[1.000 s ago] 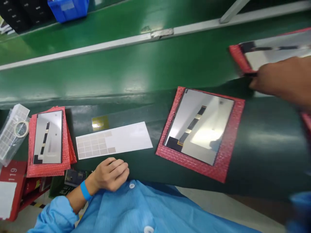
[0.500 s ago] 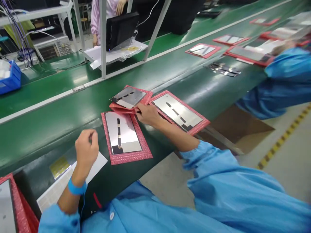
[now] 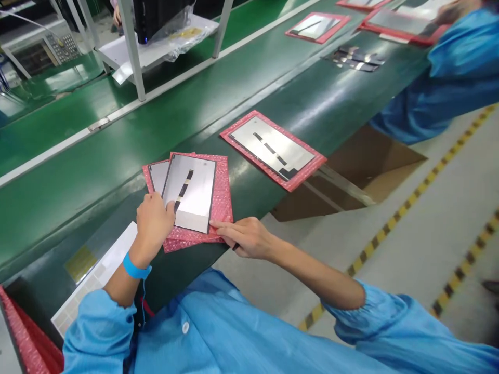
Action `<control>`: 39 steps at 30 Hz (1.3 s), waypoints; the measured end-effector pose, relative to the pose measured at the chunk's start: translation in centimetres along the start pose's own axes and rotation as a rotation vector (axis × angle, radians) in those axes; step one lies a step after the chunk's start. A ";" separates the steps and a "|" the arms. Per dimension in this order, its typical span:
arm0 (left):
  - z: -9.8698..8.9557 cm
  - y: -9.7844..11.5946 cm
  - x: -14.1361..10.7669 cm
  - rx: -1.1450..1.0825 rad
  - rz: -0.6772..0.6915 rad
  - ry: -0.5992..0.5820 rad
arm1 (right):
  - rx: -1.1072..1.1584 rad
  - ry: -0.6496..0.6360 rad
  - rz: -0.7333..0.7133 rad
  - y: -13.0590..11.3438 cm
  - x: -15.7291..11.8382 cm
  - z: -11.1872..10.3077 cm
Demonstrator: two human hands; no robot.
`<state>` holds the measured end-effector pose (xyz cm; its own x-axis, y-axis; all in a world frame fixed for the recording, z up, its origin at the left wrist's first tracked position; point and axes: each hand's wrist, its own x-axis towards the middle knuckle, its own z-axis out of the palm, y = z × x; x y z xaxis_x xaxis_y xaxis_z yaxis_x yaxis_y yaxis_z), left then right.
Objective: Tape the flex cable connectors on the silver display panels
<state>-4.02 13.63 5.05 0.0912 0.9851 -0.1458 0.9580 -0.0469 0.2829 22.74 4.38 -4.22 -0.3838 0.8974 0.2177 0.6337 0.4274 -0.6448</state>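
Note:
A silvery panel [image 3: 195,192] with a dark segmented strip lies on pink bubble wrap [image 3: 223,192], on top of another wrapped panel [image 3: 156,175] that shows at its left. My left hand [image 3: 155,221], with a blue band at the wrist, has its fingers closed on the left edge of the upper panel. My right hand [image 3: 247,236] pinches the lower right corner of the pink wrap, beside the panel's corner. A dark small item shows under the right fingers, too small to make out.
Another panel on pink wrap [image 3: 273,148] lies to the right on the green bench [image 3: 312,109]. Dark strips [image 3: 356,58] lie farther off, near a co-worker's blue sleeve [image 3: 463,57]. White label sheet [image 3: 97,275] and yellow sheet [image 3: 80,263] lie at left.
The upper panel and its wrap have come toward me, onto the nearer panel. My left hand has moved onto their left edge, my right hand to the lower right corner. The view has shifted.

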 end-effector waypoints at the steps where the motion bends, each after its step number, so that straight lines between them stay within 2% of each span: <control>1: 0.2 0.2 -0.6 0.013 -0.011 -0.019 | 0.015 0.013 0.046 0.1 -0.2 -0.2; 4: 0.7 1.1 -1.6 0.022 -0.045 -0.053 | -0.011 0.178 0.283 0.3 0.0 -0.4; 7: 1.0 2.1 -2.1 0.008 -0.077 -0.076 | -0.099 0.358 0.549 0.1 1.6 -0.2; 11: 1.0 2.9 -2.8 -0.021 -0.096 -0.089 | -0.112 0.377 0.701 -0.2 4.8 0.4; 16: 1.1 2.7 -4.8 -0.085 -0.095 -0.122 | -0.037 0.334 0.677 -0.7 7.6 1.3; 21: 1.8 1.6 -7.0 -0.206 -0.092 -0.034 | 0.023 0.412 0.566 -1.7 8.1 0.7; 24: 1.8 1.3 -8.8 -0.314 -0.070 0.046 | 0.090 0.524 0.510 -4.2 7.8 -0.5; 26: 1.5 1.2 -10.7 -0.413 -0.017 0.074 | 0.203 0.541 0.443 -7.3 7.6 -0.5; 28: 1.2 1.1 -12.8 -0.524 0.055 0.068 | 0.515 0.482 0.326 -11.4 7.5 0.6; 29: 1.1 0.9 -13.9 -0.575 0.077 0.062 | 0.755 0.438 0.260 -13.5 7.5 1.4; 31: 0.8 -0.1 -16.0 -0.652 0.069 0.075 | 1.135 0.336 0.187 -17.3 7.5 3.4; 32: 0.8 -0.9 -17.1 -0.675 0.044 0.098 | 1.246 0.287 0.182 -18.9 7.5 4.5; 34: 0.7 -2.8 -19.3 -0.690 -0.023 0.170 | 1.258 0.197 0.175 -20.9 7.7 6.5; 36: 0.6 -4.9 -21.6 -0.672 -0.090 0.266 | 1.146 0.072 0.130 -21.8 8.1 8.2; 39: 0.8 -7.5 -24.2 -0.601 -0.175 0.426 | 0.947 -0.221 0.078 -22.0 9.1 9.5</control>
<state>-13.15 -10.02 5.69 -0.2786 0.9542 0.1086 0.6248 0.0942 0.7751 -1.03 2.11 4.98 -0.5418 0.8376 0.0691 -0.1021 0.0160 -0.9946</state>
